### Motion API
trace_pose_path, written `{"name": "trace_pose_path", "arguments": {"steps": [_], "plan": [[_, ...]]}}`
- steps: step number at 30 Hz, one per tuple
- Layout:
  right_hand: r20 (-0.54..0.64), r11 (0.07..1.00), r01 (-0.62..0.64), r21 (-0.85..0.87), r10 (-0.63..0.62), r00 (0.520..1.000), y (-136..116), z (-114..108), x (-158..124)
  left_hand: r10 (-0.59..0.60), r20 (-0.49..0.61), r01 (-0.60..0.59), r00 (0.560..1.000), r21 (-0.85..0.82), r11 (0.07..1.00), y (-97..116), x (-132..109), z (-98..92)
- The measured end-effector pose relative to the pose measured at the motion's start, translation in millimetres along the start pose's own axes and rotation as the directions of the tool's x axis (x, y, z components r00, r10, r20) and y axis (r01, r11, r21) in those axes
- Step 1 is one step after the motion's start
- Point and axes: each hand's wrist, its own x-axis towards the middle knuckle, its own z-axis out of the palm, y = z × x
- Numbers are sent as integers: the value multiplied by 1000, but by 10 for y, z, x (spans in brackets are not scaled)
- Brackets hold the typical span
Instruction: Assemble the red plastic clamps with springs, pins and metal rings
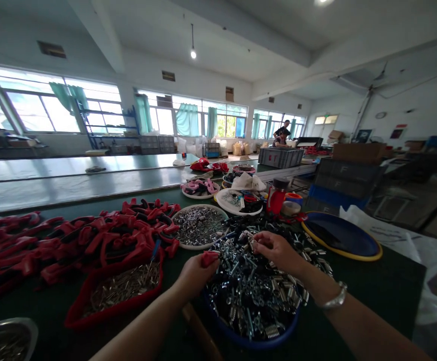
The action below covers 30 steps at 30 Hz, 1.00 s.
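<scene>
My left hand (pixel 195 275) is closed around a small red plastic piece (pixel 209 258), whose far end sticks out past the fingers. It is at the left rim of a blue basin (pixel 256 345) heaped with bolts, springs and black parts. Over the back of that heap, my right hand (pixel 274 251) has its thumb and fingertips pinched together. Shiny metal springs (pixel 246 235) lie right at those fingertips; what exactly is in the pinch is too small to make out.
A pile of red and black clamp-like parts (pixel 124 233) covers the left side. Nearby are a red tray (pixel 76 307) of metal pins, a white plate (pixel 199 247) of rings and a blue yellow-rimmed tray (pixel 342 235). Further back are a grey crate (pixel 280 158) and people (pixel 281 136).
</scene>
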Motion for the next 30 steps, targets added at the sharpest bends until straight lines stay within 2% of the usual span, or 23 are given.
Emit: {"name": "trace_pose_path", "arguments": {"steps": [3, 5, 7, 9, 11, 16, 21, 25, 27, 30], "plan": [[-77, 944, -98, 314, 129, 989, -110, 96, -157, 2, -19, -1, 1000, 64, 998, 80, 201, 62], [-98, 826, -179, 535, 271, 958, -138, 211, -283, -10, -19, 13, 1000, 144, 989, 167, 325, 100], [-98, 736, -222, 639, 364, 926, -127, 328, -400, -27, -19, 30, 999, 239, 970, 271, 404, 130], [-100, 725, -244, 644, 396, 913, -92, 409, -491, -40, -25, 46, 999, 320, 946, 372, 426, 152], [-102, 762, -260, 593, 392, 914, -56, 442, -548, -49, -31, 57, 998, 367, 929, 450, 407, 172], [-127, 806, -238, 542, 359, 925, -69, 423, -565, -45, -47, 58, 998, 327, 943, 524, 358, 229], [-149, 786, -219, 579, 366, 919, -204, 435, -543, -40, -19, 42, 999, 82, 996, 447, 234, 155], [-122, 774, -184, 606, 319, 940, -350, 547, -552, -54, 69, 68, 996, -206, 976, 283, -204, -19], [-92, 769, -155, 620, 268, 959, -452, 641, -555, -100, 140, 154, 985, -465, 872, 214, -487, -77], [41, 717, -152, 680, 170, 985, -622, 793, -567, -140, 213, 254, 967, -769, 587, 160, -836, -94]]}}
